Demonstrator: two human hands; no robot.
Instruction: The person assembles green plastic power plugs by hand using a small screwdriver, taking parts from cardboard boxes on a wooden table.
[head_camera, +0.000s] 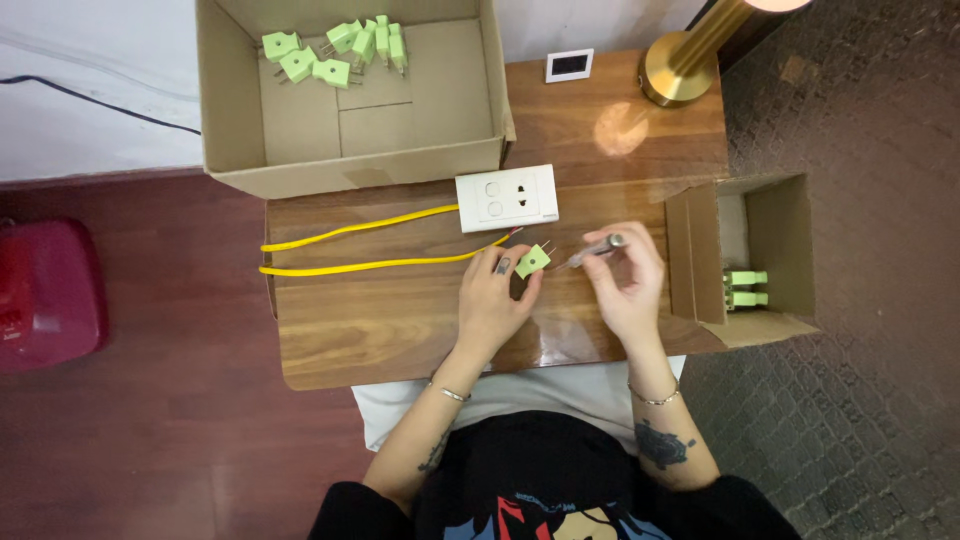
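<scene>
Your bench (380, 320) is shiny brown wood. The plug (533, 260) you hold looks like smooth green plastic. The box (350, 100) is dull cardboard, and the lamp base (680, 68) is shiny gold metal.

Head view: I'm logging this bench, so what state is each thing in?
Left hand: holds green plug.
Right hand: holds screwdriver, tip toward the plug.
Large box: open, loose green plugs inside.
Small box: open, plugs inside.
Yellow wire: runs to the white socket plate.
</scene>
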